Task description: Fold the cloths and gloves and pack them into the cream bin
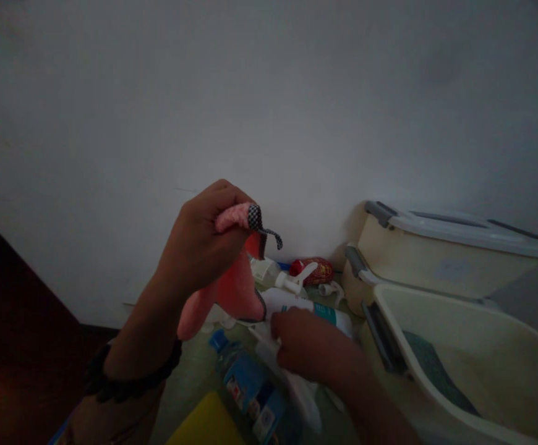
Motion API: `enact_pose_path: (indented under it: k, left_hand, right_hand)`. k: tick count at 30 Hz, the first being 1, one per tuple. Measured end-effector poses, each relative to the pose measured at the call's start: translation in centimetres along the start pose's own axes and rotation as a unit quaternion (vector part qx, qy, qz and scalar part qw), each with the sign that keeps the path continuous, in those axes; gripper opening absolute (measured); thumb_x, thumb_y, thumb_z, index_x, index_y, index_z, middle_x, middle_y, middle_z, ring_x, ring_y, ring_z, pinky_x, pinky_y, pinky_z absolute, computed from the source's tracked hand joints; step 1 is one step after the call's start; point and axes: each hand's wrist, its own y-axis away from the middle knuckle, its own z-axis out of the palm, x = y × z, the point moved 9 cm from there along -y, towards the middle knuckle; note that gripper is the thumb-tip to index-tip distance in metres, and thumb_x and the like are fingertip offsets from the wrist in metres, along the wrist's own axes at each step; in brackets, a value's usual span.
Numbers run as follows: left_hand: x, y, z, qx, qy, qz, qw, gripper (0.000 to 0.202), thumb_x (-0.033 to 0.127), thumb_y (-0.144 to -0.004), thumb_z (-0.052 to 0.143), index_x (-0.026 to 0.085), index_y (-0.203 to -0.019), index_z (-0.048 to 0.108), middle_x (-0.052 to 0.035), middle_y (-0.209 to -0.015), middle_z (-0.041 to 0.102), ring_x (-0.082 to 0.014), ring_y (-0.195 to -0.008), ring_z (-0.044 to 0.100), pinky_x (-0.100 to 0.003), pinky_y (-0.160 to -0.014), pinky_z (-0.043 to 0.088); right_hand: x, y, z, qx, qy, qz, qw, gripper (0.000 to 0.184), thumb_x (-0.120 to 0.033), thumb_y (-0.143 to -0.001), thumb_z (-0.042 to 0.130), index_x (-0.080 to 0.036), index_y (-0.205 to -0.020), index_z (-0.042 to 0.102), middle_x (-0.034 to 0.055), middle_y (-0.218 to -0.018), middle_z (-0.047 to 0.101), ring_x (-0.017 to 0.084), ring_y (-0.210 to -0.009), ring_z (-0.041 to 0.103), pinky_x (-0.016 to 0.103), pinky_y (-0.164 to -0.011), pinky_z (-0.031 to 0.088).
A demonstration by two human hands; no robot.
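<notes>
My left hand [201, 241] is raised in front of the white wall, its fingers closed on the top edge of a pink cloth [236, 284] with a checkered loop; the cloth hangs down from it. A dark beaded bracelet circles that wrist. Lower and to the right, my right hand [303, 343] rests closed on a white cloth or bag [303, 395] beside a white spray bottle [297, 300] with a teal label. What exactly its fingers grip is hard to make out. A blue-capped plastic water bottle [250, 383] lies just left of that hand.
Cream plastic storage bins [440, 315] with grey handles stand at the right, one holding a dark green cloth [431, 364], another closed with a lid [464, 228]. A red packet [313, 271] lies by the wall. A yellow object [206, 423] sits at the bottom. Dark wooden furniture [13, 321] is left.
</notes>
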Motion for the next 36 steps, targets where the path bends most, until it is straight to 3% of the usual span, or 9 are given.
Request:
enact_pose_path:
  k: [4, 8, 10, 16, 19, 25, 30, 34, 36]
  left_hand:
    - [0.2, 0.5, 2.5, -0.143, -0.029, 0.014, 0.989, 0.013, 0.012, -0.072, 0.045, 0.018, -0.064, 0.053, -0.0006, -0.069, 0.054, -0.0146, -0.064, 0.052, -0.027, -0.060, 0.040]
    - [-1.1, 4.5, 7.7, -0.448, -0.052, -0.023, 0.892, 0.020, 0.024, -0.080, 0.050, 0.018, -0.094, 0.062, -0.0043, -0.094, 0.066, -0.0186, -0.083, 0.061, -0.028, -0.071, 0.046]
    - [-1.3, 5.7, 8.5, -0.495, -0.052, -0.034, 0.866, 0.033, 0.031, -0.081, 0.054, 0.021, -0.112, 0.057, -0.0062, -0.112, 0.064, -0.0214, -0.095, 0.061, -0.030, -0.078, 0.047]
    - [1.1, 5.3, 8.5, -0.442, 0.045, -0.016, 0.896, 0.065, 0.035, -0.078, 0.064, 0.025, -0.135, 0.035, -0.0067, -0.125, 0.057, -0.0214, -0.105, 0.059, -0.030, -0.086, 0.048]
    - [2.4, 4.7, 7.9, -0.410, 0.080, 0.012, 0.908, 0.050, 0.032, -0.079, 0.064, 0.023, -0.125, 0.046, -0.0044, -0.124, 0.057, -0.0189, -0.105, 0.058, -0.027, -0.089, 0.047]
    - [2.1, 4.2, 6.8, -0.347, 0.058, 0.005, 0.936, 0.017, 0.034, -0.086, 0.055, 0.021, -0.096, 0.061, -0.0005, -0.096, 0.068, -0.0159, -0.088, 0.063, -0.024, -0.078, 0.051]
    - [1.4, 3.2, 5.9, -0.273, 0.097, -0.045, 0.956, 0.017, 0.035, -0.086, 0.056, 0.019, -0.078, 0.055, 0.0050, -0.063, 0.059, -0.0087, -0.054, 0.057, -0.016, -0.050, 0.047]
    - [0.2, 2.2, 5.3, -0.201, 0.105, -0.094, 0.969, 0.022, 0.037, -0.083, 0.057, 0.019, -0.076, 0.048, 0.0067, -0.055, 0.053, -0.0078, -0.047, 0.055, -0.015, -0.043, 0.043]
    - [-0.5, 2.2, 5.6, -0.202, 0.100, -0.115, 0.967, 0.022, 0.039, -0.083, 0.057, 0.019, -0.084, 0.047, 0.0053, -0.060, 0.056, -0.0100, -0.052, 0.058, -0.017, -0.046, 0.045]
  right_hand:
    - [1.7, 3.4, -6.2, 0.125, 0.007, 0.052, 0.991, 0.021, -0.008, -0.081, 0.044, -0.015, -0.084, 0.064, 0.0088, -0.087, 0.064, 0.021, -0.079, 0.061, 0.036, -0.071, 0.045]
    - [2.1, 7.1, -11.7, 0.329, -0.014, 0.048, 0.943, 0.014, -0.009, -0.079, 0.047, -0.017, -0.078, 0.058, 0.0053, -0.087, 0.058, 0.016, -0.074, 0.056, 0.032, -0.068, 0.042]
    - [2.3, 8.0, -12.7, 0.383, -0.062, 0.033, 0.921, 0.014, -0.007, -0.077, 0.049, -0.019, -0.077, 0.056, 0.0020, -0.083, 0.058, 0.014, -0.074, 0.056, 0.029, -0.068, 0.042]
    - [2.8, 6.9, -12.1, 0.370, -0.341, -0.051, 0.863, 0.003, -0.022, -0.086, 0.050, -0.025, -0.087, 0.052, -0.0045, -0.075, 0.061, 0.009, -0.061, 0.056, 0.021, -0.052, 0.042]
    - [3.1, 6.4, -11.8, 0.365, -0.405, -0.050, 0.837, 0.013, -0.030, -0.084, 0.056, -0.027, -0.097, 0.054, -0.0038, -0.081, 0.057, 0.007, -0.059, 0.055, 0.019, -0.047, 0.041]
    - [3.7, 5.8, -11.6, 0.354, -0.375, -0.024, 0.857, 0.016, -0.039, -0.084, 0.058, -0.025, -0.091, 0.057, -0.0035, -0.074, 0.057, 0.009, -0.059, 0.054, 0.020, -0.050, 0.041]
    - [3.4, 4.9, -10.1, 0.230, -0.321, -0.038, 0.918, 0.022, -0.041, -0.083, 0.058, -0.024, -0.097, 0.057, -0.0011, -0.080, 0.062, 0.013, -0.070, 0.057, 0.024, -0.058, 0.043]
    - [3.3, 5.3, -10.3, 0.228, -0.392, -0.064, 0.889, 0.035, -0.033, -0.085, 0.057, -0.029, -0.118, 0.047, -0.0077, -0.063, 0.050, 0.008, -0.055, 0.046, 0.019, -0.046, 0.035]
    - [3.2, 5.8, -11.1, 0.268, -0.427, -0.080, 0.860, 0.023, -0.030, -0.086, 0.056, -0.029, -0.109, 0.053, -0.0088, -0.058, 0.044, 0.007, -0.051, 0.042, 0.017, -0.043, 0.031]
